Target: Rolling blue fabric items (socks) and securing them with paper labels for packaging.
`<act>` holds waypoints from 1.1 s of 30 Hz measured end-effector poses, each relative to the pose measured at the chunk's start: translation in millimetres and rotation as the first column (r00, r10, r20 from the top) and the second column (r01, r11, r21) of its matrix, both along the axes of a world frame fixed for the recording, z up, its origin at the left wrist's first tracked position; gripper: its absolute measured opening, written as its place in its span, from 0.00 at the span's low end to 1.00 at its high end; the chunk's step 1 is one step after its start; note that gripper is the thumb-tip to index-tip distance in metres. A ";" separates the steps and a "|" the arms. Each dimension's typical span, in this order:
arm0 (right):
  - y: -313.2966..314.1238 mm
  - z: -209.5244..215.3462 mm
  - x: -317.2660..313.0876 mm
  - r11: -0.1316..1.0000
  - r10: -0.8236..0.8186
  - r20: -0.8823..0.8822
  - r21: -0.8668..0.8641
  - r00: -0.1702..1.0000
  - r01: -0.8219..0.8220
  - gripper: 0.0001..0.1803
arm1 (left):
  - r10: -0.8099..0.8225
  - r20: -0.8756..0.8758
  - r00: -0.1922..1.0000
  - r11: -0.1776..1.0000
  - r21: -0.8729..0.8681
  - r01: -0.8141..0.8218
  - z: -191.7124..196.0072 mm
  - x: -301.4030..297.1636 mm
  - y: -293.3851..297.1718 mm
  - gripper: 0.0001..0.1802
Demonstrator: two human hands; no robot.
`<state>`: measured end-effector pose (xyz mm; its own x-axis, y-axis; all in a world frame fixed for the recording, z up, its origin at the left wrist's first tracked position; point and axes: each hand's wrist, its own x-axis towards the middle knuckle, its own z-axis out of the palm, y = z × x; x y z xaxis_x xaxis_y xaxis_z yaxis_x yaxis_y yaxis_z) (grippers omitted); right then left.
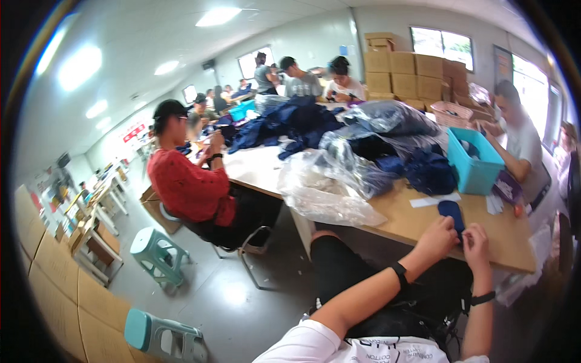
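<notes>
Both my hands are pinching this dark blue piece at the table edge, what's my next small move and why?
Probably draw the dark blue piece flat along the table: the left hand and right hand both grip its near end, while the far end lies loose by the white strip.

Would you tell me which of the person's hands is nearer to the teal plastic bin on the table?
The right hand. It sits almost straight below the teal bin, while the left hand lies further left; both pinch the dark blue cloth piece.
</notes>
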<state>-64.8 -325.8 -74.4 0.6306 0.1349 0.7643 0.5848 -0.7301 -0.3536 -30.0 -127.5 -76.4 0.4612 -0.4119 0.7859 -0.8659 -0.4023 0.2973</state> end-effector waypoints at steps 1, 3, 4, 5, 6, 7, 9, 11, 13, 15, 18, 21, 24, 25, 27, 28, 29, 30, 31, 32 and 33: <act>9.5 9.7 -4.7 0.995 0.089 0.017 -0.056 0.996 -0.088 0.06 | 0.027 -0.065 0.997 0.999 0.027 -0.025 -4.4 8.0 5.4 0.09; 10.8 12.3 -14.6 0.995 0.075 -0.046 -0.059 0.996 -0.078 0.12 | 0.063 0.044 0.997 0.986 0.151 -0.069 0.5 11.9 7.5 0.04; 14.9 18.7 -13.5 0.989 0.080 -0.102 -0.117 0.992 -0.091 0.14 | 0.108 0.101 0.989 0.958 0.255 -0.131 0.0 17.4 13.3 0.03; 15.0 16.5 -5.1 0.987 0.098 -0.118 -0.115 0.988 -0.111 0.14 | 0.142 0.147 0.979 0.945 0.274 -0.178 -6.5 23.9 16.5 0.04; 11.9 17.5 -0.8 0.991 0.097 -0.214 -0.072 0.972 -0.115 0.11 | 0.153 0.141 0.978 0.931 0.311 -0.190 -2.8 23.4 16.2 0.06; 15.9 22.2 4.3 0.988 0.097 -0.224 -0.097 0.970 -0.122 0.10 | 0.192 0.074 0.979 0.944 0.258 -0.205 -11.1 30.3 19.6 0.07; 5.0 16.5 10.2 0.990 0.065 -0.237 -0.110 0.969 -0.093 0.09 | 0.209 -0.008 0.978 0.952 0.232 -0.201 4.9 18.5 11.9 0.10; 12.9 18.0 11.8 0.990 0.058 -0.234 -0.112 0.970 -0.086 0.09 | 0.193 -0.060 0.979 0.970 0.161 -0.182 0.0 19.2 14.4 0.07; 13.4 18.7 10.9 0.998 0.068 -0.245 0.032 0.967 -0.062 0.09 | 0.175 -0.093 0.980 0.982 0.090 -0.167 6.8 7.3 12.1 0.05; 9.8 14.3 15.5 0.998 0.055 -0.248 0.042 0.967 -0.046 0.10 | 0.166 -0.019 0.986 0.951 0.269 -0.155 9.8 0.6 13.5 0.09; 10.0 11.4 27.2 0.999 0.015 -0.283 0.044 0.959 -0.002 0.10 | 0.142 -0.019 0.990 0.969 0.208 -0.134 15.8 -10.7 14.0 0.09; 15.2 13.8 30.4 0.999 -0.034 -0.292 0.030 0.956 0.045 0.10 | 0.112 -0.001 0.994 0.985 0.129 -0.111 16.1 -0.8 13.1 0.07; 23.8 21.0 21.0 0.995 -0.014 -0.269 0.089 0.963 0.040 0.10 | 0.103 0.037 0.994 0.990 0.093 -0.106 13.6 8.9 11.4 0.06; 25.7 23.2 17.9 0.989 0.018 -0.264 0.149 0.964 0.022 0.10 | 0.100 0.036 0.994 0.990 0.093 -0.103 12.9 13.3 11.7 0.06; 19.9 19.5 19.9 0.995 -0.003 -0.249 0.094 0.968 0.027 0.10 | 0.119 -0.042 0.992 0.983 0.146 -0.112 8.9 21.7 9.0 0.08; 17.2 17.6 20.5 0.999 -0.015 -0.233 0.040 0.972 0.025 0.11 | 0.115 -0.044 0.992 0.984 0.142 -0.107 6.7 25.6 8.2 0.08; 14.7 17.3 20.7 0.999 -0.017 -0.231 0.035 0.973 0.026 0.11 | 0.117 -0.042 0.992 0.985 0.132 -0.111 7.4 30.3 8.6 0.09; 11.7 17.0 20.0 1.000 0.011 -0.198 -0.006 0.980 -0.012 0.11 | 0.122 -0.040 0.992 0.986 0.121 -0.116 7.8 34.5 8.8 0.11; 9.7 17.2 21.0 0.998 0.042 -0.165 -0.048 0.985 -0.051 0.12 | 0.123 -0.038 0.992 0.986 0.116 -0.118 7.9 37.9 8.6 0.11; 7.5 19.1 20.8 0.997 0.041 -0.168 -0.054 0.985 -0.051 0.12 | 0.166 -0.058 0.985 0.974 0.167 -0.154 7.6 37.9 6.7 0.11; 4.8 22.2 22.4 0.993 0.020 -0.185 -0.106 0.983 -0.041 0.12 | 0.210 -0.075 0.975 0.957 0.219 -0.189 7.6 38.2 5.1 0.11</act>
